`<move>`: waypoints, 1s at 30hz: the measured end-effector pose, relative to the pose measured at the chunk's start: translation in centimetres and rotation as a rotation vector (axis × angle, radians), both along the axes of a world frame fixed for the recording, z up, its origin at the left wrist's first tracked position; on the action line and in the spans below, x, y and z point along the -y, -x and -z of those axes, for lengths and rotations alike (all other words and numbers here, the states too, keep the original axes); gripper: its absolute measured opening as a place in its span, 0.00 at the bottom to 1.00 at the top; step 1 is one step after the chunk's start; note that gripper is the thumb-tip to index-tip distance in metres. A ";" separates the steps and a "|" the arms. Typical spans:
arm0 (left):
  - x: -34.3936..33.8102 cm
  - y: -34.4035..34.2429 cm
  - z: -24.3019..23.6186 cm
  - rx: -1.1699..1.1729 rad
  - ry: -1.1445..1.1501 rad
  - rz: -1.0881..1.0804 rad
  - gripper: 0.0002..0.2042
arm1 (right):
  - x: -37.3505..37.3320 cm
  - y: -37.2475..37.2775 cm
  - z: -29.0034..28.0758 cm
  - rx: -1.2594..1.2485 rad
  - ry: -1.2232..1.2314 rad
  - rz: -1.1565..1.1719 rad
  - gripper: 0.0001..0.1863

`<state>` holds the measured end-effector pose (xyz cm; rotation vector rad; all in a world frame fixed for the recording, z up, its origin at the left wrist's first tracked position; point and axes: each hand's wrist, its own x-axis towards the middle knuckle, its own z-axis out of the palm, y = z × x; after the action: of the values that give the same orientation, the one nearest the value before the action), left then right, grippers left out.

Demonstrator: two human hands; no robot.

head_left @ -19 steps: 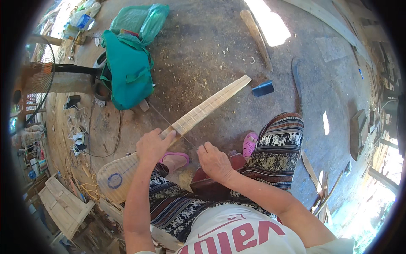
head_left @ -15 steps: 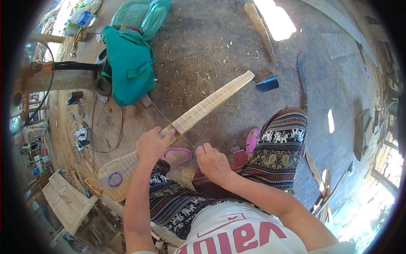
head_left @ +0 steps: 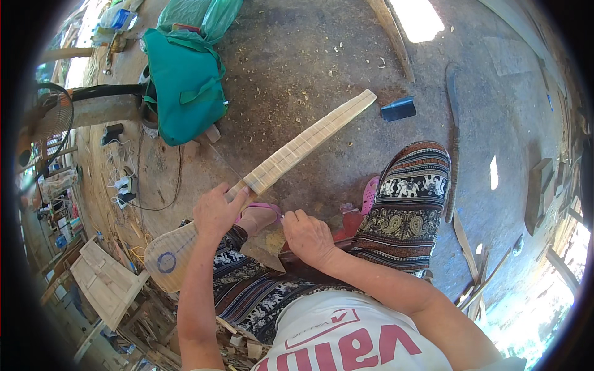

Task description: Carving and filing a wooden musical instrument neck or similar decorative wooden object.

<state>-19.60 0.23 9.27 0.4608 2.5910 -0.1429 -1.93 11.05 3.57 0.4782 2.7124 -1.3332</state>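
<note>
A long pale wooden or bamboo piece (head_left: 309, 143) lies slantwise across my view, narrow at its far right end. Evenly spaced bands cross its narrow part, and its broad near-left end bears a blue ring (head_left: 167, 261). My left hand (head_left: 213, 213) wraps round its middle. From a small block (head_left: 213, 133) on the floor, a thin line (head_left: 226, 161) runs to the piece near my left thumb. To the right, my right hand (head_left: 307, 236) is closed with fingertips pinched together, apart from the piece; what they pinch is too small to make out.
A green bag (head_left: 185, 93) and a standing fan (head_left: 52, 123) are at the left. Ahead on the floor lie a dark blue bent piece (head_left: 398, 109) and a long curved blade with a handle (head_left: 453, 105). Wood scraps (head_left: 479, 287) lie at right, a pale panel (head_left: 102, 281) at lower left.
The whole view has shifted a little, with the floor things higher in the picture. The narrow end of the piece points slightly farther up. Both hands keep nearly the same places and grips.
</note>
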 end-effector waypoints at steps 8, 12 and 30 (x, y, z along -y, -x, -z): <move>-0.2 0.0 0.1 -0.003 0.013 -0.003 0.26 | 0.4 0.2 -0.4 0.097 0.003 -0.070 0.05; -0.1 -0.1 0.1 -0.020 0.024 0.006 0.27 | 0.6 0.3 0.0 0.108 0.043 -0.063 0.04; -1.2 0.2 -0.7 0.062 0.073 -0.027 0.30 | 0.7 4.0 2.9 -0.001 0.165 -0.060 0.10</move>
<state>-19.75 1.42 9.95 0.3979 2.5204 -0.2104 -5.90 10.38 0.64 0.3779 2.5662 -1.5246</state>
